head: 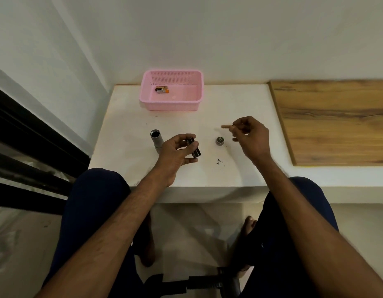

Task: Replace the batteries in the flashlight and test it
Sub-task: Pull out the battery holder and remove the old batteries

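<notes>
**Holding a battery that could go in the wrong way**

The left hand [177, 150] is curled round a small black battery holder [194, 148], held over the bench [186, 175]. The right hand [250, 136] pinches one battery [226, 126] by its end, off to the side and well apart from the holder. The flashlight tube [156, 140] stands on the bench with its open end up, just beside the left hand. Its cap [219, 140] sits on the bench between the two hands. A pink basket [171, 105] at the back has a few more batteries [162, 89] in it.

What could go wrong? The battery is small and only held at the tip, so it could slip and roll off the bench. It could go into the holder the wrong way round, and then the light would not come on. I cannot tell if this battery is old or new, so a mix-up could happen. A hand could bump the tube and knock it over, and the cap could roll away.
</notes>
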